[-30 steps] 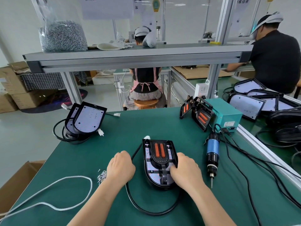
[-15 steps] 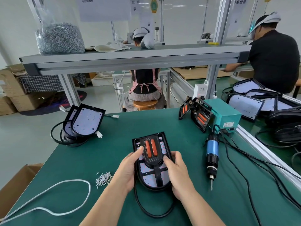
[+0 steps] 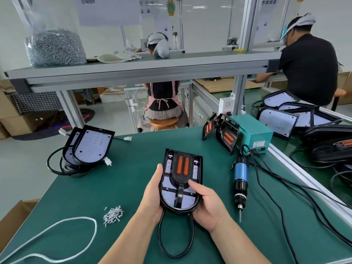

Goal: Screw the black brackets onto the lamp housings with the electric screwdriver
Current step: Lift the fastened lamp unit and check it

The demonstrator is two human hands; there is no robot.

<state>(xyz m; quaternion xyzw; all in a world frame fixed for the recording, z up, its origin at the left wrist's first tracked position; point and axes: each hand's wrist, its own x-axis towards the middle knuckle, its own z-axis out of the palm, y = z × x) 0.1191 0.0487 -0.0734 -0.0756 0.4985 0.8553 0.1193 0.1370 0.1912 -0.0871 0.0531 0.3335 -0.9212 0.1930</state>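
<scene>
I am holding the lamp housing [image 3: 181,185] with my left hand [image 3: 152,195] and right hand [image 3: 207,204] curled around its sides, the black bracket [image 3: 182,169] lying on top.

Lamp housing with black bracket on it, electric screwdriver beside

The lamp housing [image 3: 168,199], black-rimmed, pale LED board turned up, is held by the left hand [image 3: 152,197] and the right hand [image 3: 207,202], rounded end toward the person. The black bracket [image 3: 182,168], with two orange strips, is laid along its middle. The electric screwdriver [image 3: 241,180], blue-banded, is laid flat at its right, bit toward the person.
</scene>
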